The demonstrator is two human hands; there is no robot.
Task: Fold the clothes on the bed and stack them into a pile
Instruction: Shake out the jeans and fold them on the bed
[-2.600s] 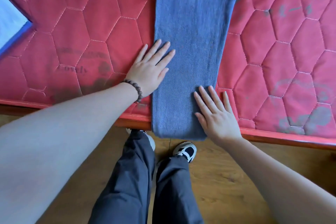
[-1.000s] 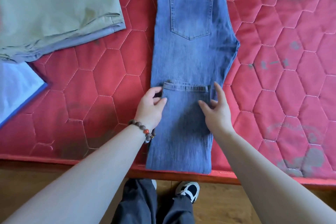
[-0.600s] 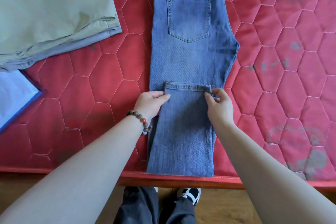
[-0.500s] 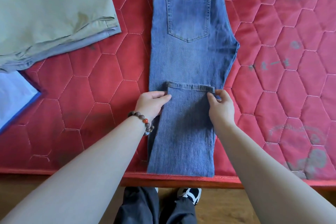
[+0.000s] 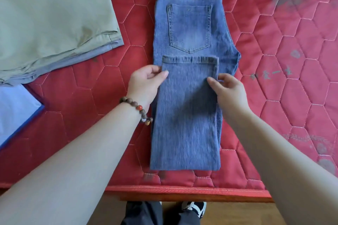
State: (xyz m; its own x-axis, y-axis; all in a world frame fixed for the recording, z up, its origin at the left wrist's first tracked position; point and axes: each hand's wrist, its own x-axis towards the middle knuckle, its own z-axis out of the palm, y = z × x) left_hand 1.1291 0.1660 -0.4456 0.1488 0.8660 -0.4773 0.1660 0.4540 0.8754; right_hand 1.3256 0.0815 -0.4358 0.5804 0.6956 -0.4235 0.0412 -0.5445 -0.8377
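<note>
Blue jeans lie lengthwise on the red quilted mattress, back pocket up, waistband at the far end. The legs are folded back over themselves, so the hems lie just below the pocket. My left hand, with a bead bracelet on its wrist, pinches the left edge of the folded legs near the hem. My right hand pinches the right edge at the same height. At the far left sits a pile of folded clothes, a green garment on top of a grey-blue one.
A pale blue sheet or board with a darker blue border lies at the left edge. The mattress's near edge runs across the bottom, with wooden floor, my dark trousers and a shoe below it.
The hanging leg ends were lifted off the near edge and folded up over the jeans. In the last half second the hems moved a little farther up towards the pocket, both hands holding the edges.
</note>
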